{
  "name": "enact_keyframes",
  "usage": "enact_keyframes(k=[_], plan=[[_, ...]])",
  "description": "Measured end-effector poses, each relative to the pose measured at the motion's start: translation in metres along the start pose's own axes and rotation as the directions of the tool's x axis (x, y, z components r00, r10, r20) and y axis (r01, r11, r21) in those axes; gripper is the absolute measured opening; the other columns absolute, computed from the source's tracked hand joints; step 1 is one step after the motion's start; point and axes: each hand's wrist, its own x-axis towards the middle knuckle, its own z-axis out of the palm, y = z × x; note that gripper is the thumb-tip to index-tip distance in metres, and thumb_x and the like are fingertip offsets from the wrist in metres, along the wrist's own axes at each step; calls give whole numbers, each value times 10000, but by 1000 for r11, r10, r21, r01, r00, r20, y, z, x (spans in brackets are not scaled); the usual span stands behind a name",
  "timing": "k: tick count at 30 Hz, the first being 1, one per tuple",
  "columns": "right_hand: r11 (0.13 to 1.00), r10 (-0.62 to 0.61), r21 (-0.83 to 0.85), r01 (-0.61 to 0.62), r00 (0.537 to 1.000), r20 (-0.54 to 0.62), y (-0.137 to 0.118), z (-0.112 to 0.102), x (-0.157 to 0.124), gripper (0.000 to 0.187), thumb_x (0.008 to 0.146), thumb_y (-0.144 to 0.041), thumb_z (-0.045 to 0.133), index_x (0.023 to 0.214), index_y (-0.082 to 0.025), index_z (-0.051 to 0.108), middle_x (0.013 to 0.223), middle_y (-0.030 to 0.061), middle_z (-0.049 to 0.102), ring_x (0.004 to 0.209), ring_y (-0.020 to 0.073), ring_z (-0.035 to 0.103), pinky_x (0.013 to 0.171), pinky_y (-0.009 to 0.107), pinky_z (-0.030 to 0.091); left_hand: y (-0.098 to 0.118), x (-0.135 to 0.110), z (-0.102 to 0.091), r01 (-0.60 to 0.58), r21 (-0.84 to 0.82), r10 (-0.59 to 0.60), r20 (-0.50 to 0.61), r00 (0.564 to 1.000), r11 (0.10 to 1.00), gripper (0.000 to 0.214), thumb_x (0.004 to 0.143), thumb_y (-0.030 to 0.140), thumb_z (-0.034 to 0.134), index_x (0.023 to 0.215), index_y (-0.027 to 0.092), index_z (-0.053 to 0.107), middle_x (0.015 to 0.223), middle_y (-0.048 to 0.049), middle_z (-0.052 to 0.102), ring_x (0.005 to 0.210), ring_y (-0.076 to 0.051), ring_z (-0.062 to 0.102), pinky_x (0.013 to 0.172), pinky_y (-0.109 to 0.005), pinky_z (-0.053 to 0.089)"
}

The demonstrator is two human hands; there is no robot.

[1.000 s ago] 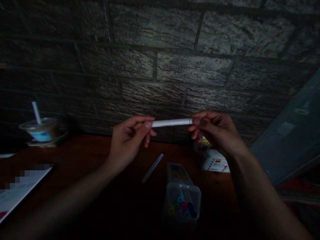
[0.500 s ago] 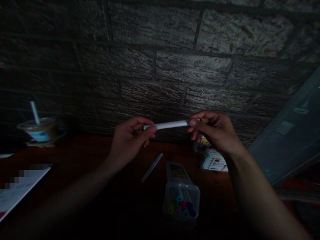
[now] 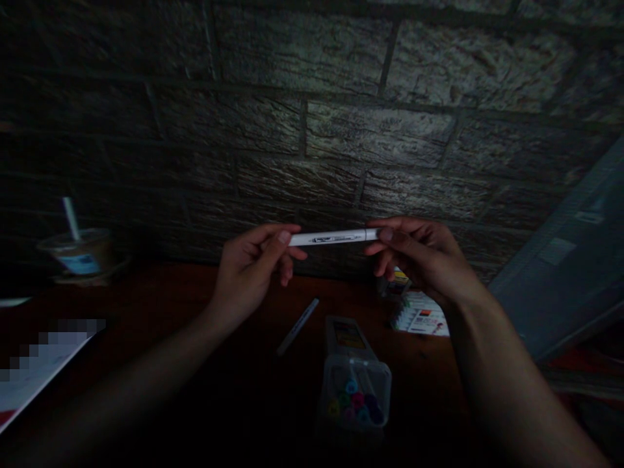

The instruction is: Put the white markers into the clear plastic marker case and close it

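A white marker pen (image 3: 336,238) with dark print along its barrel is held level in front of the brick wall. My left hand (image 3: 256,260) pinches its left end between thumb and fingers. At the other end, past a thin dark seam, my right hand (image 3: 419,250) grips it the same way; both tips are hidden by fingers. Below, a second white marker (image 3: 298,326) lies slanted on the table. Beside that stands a clear plastic case (image 3: 385,383) with its lid (image 3: 348,335) folded back, holding several markers with coloured ends.
A lidded drink cup (image 3: 80,250) with a straw stands on the brown table (image 3: 166,292) at the left, near a partly pixelated sheet (image 3: 43,364). Behind my right hand are a stack of white printed packs (image 3: 422,315) and another small container (image 3: 397,283). The brick wall (image 3: 341,130) rises behind.
The marker has turned about its length, so its printed side now shows. It lies closer to level, its left end slightly higher, and both hands have shifted their fingers on it.
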Motion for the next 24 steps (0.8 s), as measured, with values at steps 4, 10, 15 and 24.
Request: enact_keyframes(k=[4,10,15,24], plan=[[997,-40,-74,38,999,-32,3,3,1,229,805,-315,902,970,-183,816,758,50,822,511,150,731,417,210,558,3,-2,1,8,86,-8,7,1000,996,248,879,352,805,1026,155,777,729,-42,788,446,-97,597,422,-205,490],[976,-84,-204,77,996,-29,4,4,3,247,729,-344,949,832,-173,804,603,19,749,482,127,660,424,217,528,2,-5,0,-37,208,29,39,999,977,157,825,295,843,914,179,786,555,14,690,418,-99,582,414,-193,443],[962,-7,-274,8,1000,3,11,-2,4,261,685,-314,968,861,-183,827,665,21,770,520,121,655,463,228,532,4,-7,2,-96,237,94,21,995,967,136,835,270,829,937,191,786,546,27,675,422,-100,587,422,-195,439],[917,222,-389,-92,926,306,39,-10,9,230,776,-329,889,974,-222,846,818,32,833,628,134,712,553,231,545,10,-24,6,-313,344,258,195,946,885,193,844,268,848,1033,232,829,671,1,762,521,-118,649,499,-212,510]])
